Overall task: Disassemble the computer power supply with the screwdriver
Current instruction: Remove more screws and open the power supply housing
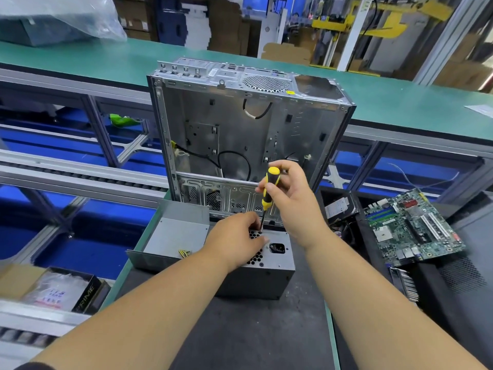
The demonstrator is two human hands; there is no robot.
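The left hand (pixel 236 233) is resting on top of the power supply (pixel 266 265) at the worktop's (pixel 240 329) centre, fingers curled beside the screwdriver (pixel 268 192) tip. At one o'clock, the right hand (pixel 289 193) is gripping the screwdriver's handle, nearly upright.

Right hand (pixel 289 194) holds screwdriver (pixel 270 189) upright on power supply (pixel 262 265); left hand (pixel 236 237) steadies it.

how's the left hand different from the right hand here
The right hand is raised and grips the yellow-and-black screwdriver by its handle; the left hand lies lower, on top of the power supply. The right hand works the tool, while the left hand's fingertips sit by the screwdriver tip at the grille. Both are bare and meet over the same spot.
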